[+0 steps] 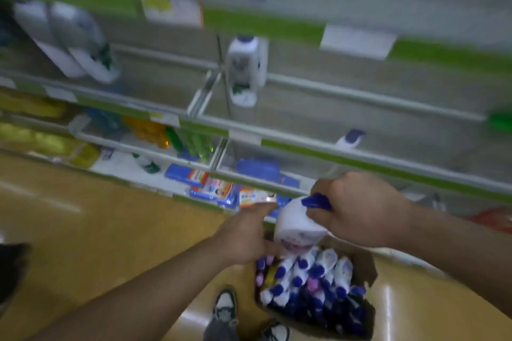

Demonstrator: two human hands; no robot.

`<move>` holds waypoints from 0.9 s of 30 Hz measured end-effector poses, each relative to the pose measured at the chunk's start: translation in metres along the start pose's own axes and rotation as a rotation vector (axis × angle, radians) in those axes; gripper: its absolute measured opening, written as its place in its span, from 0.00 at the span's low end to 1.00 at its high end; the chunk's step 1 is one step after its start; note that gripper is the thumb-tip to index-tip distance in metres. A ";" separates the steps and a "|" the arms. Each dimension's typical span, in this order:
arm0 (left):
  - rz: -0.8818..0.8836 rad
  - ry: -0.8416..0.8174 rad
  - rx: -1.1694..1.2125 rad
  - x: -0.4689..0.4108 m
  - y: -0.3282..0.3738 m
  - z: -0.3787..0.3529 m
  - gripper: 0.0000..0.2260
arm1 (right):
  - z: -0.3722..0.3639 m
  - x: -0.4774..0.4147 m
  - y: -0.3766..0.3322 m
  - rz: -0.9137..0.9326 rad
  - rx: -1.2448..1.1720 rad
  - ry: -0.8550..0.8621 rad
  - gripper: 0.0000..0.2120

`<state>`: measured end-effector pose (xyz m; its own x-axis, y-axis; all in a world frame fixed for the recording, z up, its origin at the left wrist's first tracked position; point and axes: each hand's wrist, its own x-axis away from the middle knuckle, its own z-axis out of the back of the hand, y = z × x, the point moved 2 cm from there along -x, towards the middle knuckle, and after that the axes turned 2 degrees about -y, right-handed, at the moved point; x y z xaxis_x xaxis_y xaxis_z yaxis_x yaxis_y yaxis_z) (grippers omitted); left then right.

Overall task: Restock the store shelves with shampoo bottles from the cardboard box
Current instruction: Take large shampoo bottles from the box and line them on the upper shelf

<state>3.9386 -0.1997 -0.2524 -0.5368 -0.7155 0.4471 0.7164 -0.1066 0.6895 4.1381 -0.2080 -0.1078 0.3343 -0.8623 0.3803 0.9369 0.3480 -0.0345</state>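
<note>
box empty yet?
No, the cardboard box on the floor still holds many blue-capped bottles.

Heavy motion blur across the whole frame; shelves (277, 130) smeared, labels unreadable. Lighting dim and even, no hard shadows. Glare streaks on the glossy floor (83, 230), lower right and far left. Wide-angle bend tilts shelf lines. Left edge dark, undefined.

floor: glossy tan vinyl floor (83, 230), glare streaks, lower left of frame
shelf back: grey panel wall (360, 86), upper right
image: motion-blurred
</note>
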 end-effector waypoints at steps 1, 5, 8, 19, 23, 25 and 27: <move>-0.045 0.007 0.026 0.014 0.023 0.016 0.42 | 0.032 0.015 -0.003 -0.010 -0.011 0.012 0.18; -0.172 0.069 0.195 0.070 0.108 0.083 0.34 | 0.151 0.068 -0.017 -0.101 -0.054 0.110 0.19; -0.248 0.109 0.275 0.107 0.156 0.128 0.33 | 0.230 0.102 -0.030 -0.133 -0.120 0.210 0.18; -0.502 0.391 0.311 0.190 0.260 0.263 0.23 | 0.400 0.162 -0.066 -0.043 -0.468 0.599 0.16; -0.599 0.451 0.290 0.212 0.299 0.328 0.20 | 0.452 0.169 -0.068 0.024 -0.559 0.811 0.26; -0.657 0.492 0.270 0.220 0.320 0.364 0.21 | 0.475 0.170 -0.066 0.041 -0.619 0.880 0.30; -0.691 0.560 0.214 0.224 0.342 0.401 0.19 | 0.491 0.164 -0.062 0.027 -0.698 0.918 0.32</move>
<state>3.8848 -0.1201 0.3125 -0.4804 -0.7766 -0.4076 0.1883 -0.5452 0.8169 4.0849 -0.1906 0.4105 0.0357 -0.9003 -0.4339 0.6852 0.3381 -0.6451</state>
